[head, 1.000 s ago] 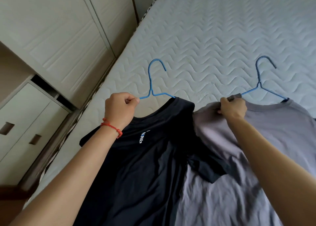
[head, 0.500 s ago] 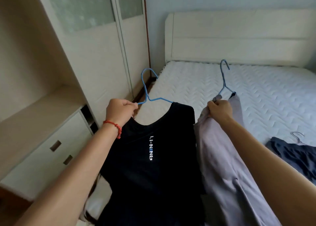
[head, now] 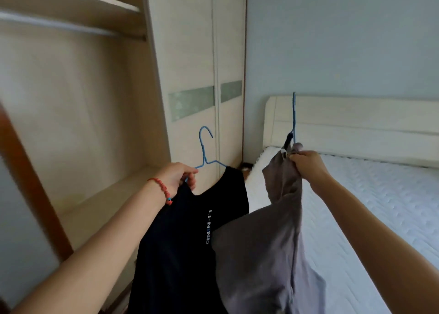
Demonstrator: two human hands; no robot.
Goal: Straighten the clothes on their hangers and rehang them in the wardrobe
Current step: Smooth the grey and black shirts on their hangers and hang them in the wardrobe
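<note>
My left hand (head: 178, 177) grips the shoulder of a blue wire hanger (head: 204, 147) that carries a black T-shirt (head: 190, 237) with white lettering. My right hand (head: 306, 164) grips the collar of a grey T-shirt (head: 266, 247) on a second blue hanger (head: 294, 116), seen edge-on with its hook pointing up. Both shirts hang in the air in front of me, the grey one overlapping the black one's lower right. The open wardrobe bay (head: 78, 104) lies to the left, with its metal hanging rail (head: 59, 24) high at the upper left.
Closed wardrobe doors (head: 204, 76) stand right of the open bay. A bed with a white quilted mattress (head: 370, 206) and pale headboard (head: 356, 123) fills the right side. A wooden shelf surface (head: 99, 202) runs along the bottom of the bay. A brown door edge (head: 28, 183) crosses the left.
Both shirts have been lifted off the mattress and carried up and leftward toward the open wardrobe. My view has tilted up, so the rail now shows. The grey shirt has turned edge-on.
</note>
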